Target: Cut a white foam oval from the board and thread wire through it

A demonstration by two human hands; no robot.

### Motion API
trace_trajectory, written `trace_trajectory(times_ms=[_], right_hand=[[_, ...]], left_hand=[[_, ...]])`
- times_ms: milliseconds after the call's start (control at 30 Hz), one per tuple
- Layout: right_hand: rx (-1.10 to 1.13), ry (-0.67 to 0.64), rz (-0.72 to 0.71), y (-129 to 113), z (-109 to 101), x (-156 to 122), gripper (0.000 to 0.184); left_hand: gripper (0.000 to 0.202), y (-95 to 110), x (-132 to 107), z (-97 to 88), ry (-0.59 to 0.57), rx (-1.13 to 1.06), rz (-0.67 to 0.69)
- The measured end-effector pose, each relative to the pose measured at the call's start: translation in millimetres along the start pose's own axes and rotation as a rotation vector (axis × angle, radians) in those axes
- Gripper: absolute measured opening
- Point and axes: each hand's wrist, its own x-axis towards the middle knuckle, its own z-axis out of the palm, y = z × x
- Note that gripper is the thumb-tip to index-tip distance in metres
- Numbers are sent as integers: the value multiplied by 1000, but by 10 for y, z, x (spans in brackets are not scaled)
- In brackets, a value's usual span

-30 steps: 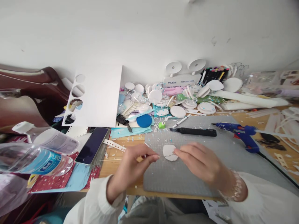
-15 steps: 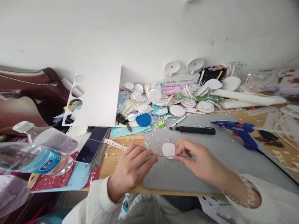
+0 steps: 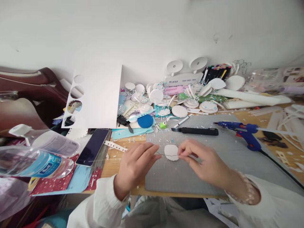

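Note:
A small white disc (image 3: 171,149) lies on the grey cutting mat (image 3: 180,177) between my hands. Across its lower part runs a thin dark strand (image 3: 171,155); whether it is wire or thread I cannot tell. My right hand (image 3: 204,160) pinches the strand's right end at the disc's edge, thumb against fingers. On the left side, my left hand (image 3: 137,161) is closed round the other end, its thumb tip just left of the disc. Above the hands lies a black-handled craft knife (image 3: 198,131), beside a small green piece (image 3: 163,125).
A blue glue gun (image 3: 247,131) with its cord lies on the right. White discs with beaded strands (image 3: 156,96) pile up along the wall. At left are a phone (image 3: 93,147), water bottle (image 3: 45,163) and white board with round holes (image 3: 102,95). Paper scraps litter the mat.
The strand now crosses the disc higher up than before, with a rim of disc showing below it. My left hand has turned and shifted slightly; my right hand has barely moved.

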Motion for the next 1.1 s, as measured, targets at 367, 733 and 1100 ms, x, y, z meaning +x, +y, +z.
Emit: trace_trajectory(times_ms=[367, 733, 1100], right_hand=[[128, -67, 266, -28, 11, 21, 19], [-536, 24, -570, 208, -91, 298, 15], [15, -191, 228, 629, -54, 362, 8]], left_hand=[[24, -115, -62, 95, -18, 200, 249], [12, -244, 251, 54, -123, -144, -143], [27, -514, 267, 311, -81, 242, 256]])
